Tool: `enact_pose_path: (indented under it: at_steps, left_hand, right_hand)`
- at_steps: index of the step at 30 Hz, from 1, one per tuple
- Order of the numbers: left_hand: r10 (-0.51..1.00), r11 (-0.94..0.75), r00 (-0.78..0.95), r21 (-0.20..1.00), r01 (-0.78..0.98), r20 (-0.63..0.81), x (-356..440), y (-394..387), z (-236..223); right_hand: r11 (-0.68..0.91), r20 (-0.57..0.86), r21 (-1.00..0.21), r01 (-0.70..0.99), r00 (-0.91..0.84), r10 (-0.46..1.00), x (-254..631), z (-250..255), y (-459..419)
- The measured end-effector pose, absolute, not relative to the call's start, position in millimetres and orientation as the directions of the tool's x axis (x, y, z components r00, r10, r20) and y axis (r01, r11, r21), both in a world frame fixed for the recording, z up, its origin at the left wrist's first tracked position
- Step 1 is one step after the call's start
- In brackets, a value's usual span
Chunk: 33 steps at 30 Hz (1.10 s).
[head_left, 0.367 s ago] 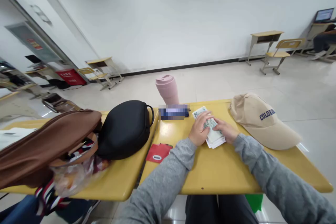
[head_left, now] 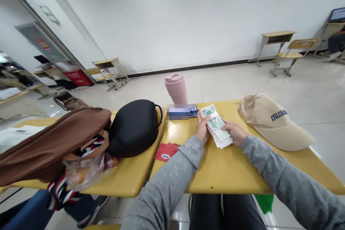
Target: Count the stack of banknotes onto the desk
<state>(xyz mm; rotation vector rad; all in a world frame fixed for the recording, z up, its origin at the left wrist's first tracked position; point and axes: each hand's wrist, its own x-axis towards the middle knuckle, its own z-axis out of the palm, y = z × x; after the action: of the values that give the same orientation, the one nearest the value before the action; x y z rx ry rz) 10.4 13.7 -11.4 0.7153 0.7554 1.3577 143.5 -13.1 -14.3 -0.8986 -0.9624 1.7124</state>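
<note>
A stack of green banknotes (head_left: 216, 126) with a white paper band across its upper part is held just over the yellow desk (head_left: 229, 176). My left hand (head_left: 202, 126) grips its left edge, the thumb lying on top near the band. On the other side my right hand (head_left: 235, 133) pinches the lower right edge between thumb and fingers. The note ends fan out slightly at the bottom. Behind the stack lies a phone (head_left: 193, 111), partly blurred out. A red packet (head_left: 165, 152) with a white oval label is beside my left forearm.
A pink tumbler (head_left: 176, 88) stands behind the phone. The beige cap (head_left: 277, 124) lies at the right. On the adjoining desk are a black round case (head_left: 133, 127), a brown bag (head_left: 59, 140) and a clear plastic bag (head_left: 83, 174). A person's leg (head_left: 35, 210) shows at lower left.
My left hand has slid from over the top of the banknotes to their left edge, uncovering the paper band. My right hand still grips the right edge. The view has shifted slightly.
</note>
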Motion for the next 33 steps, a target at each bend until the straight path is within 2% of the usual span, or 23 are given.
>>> enact_pose_path:
  at_steps: [3, 5, 9, 14, 18, 22, 27, 33]
  left_hand:
    - [0.966, 0.225, 0.244, 0.759, -0.612, -0.09, 10.8, 13.7, -10.6]
    - [0.957, 0.249, 0.275, 0.741, -0.624, -0.09, 8.4, 13.4, -10.1]
    - [0.968, 0.215, 0.244, 0.708, -0.673, -0.061, 3.2, 15.8, -10.0]
    - [0.989, 0.137, 0.134, 0.717, -0.683, -0.062, 2.8, 20.9, -10.2]
    - [0.994, 0.103, 0.107, 0.701, -0.706, -0.039, 5.5, 22.8, -9.8]
    - [0.991, 0.132, 0.104, 0.698, -0.704, -0.082, 6.6, 24.4, -9.2]
    - [0.983, 0.178, 0.097, 0.689, -0.702, -0.156, 4.2, 26.6, -7.8]
    - [0.977, 0.214, 0.14, 0.695, -0.686, -0.163, 2.6, 26.6, -6.3]
  right_hand:
    - [-0.314, -0.18, -0.88, -0.356, -0.361, 0.915, 139.0, -15.6, -16.3]
    - [-0.343, -0.203, -0.876, -0.339, -0.385, 0.9, 136.0, -15.4, -17.7]
    - [-0.347, -0.204, -0.881, -0.321, -0.402, 0.892, 131.6, -14.3, -17.0]
    - [-0.149, -0.075, -0.961, -0.233, -0.301, 0.951, 135.6, -16.1, -9.7]
    - [-0.035, 0.024, -0.99, -0.137, -0.407, 0.913, 144.4, -16.2, -5.6]
    - [-0.031, -0.006, -0.999, -0.041, -0.519, 0.855, 152.3, -16.9, -5.8]
    - [0.018, 0.021, -1.0, -0.012, -0.634, 0.773, 158.3, -19.9, -6.2]
    - [-0.016, -0.014, -1.0, 0.003, -0.666, 0.746, 160.2, -22.7, -5.9]
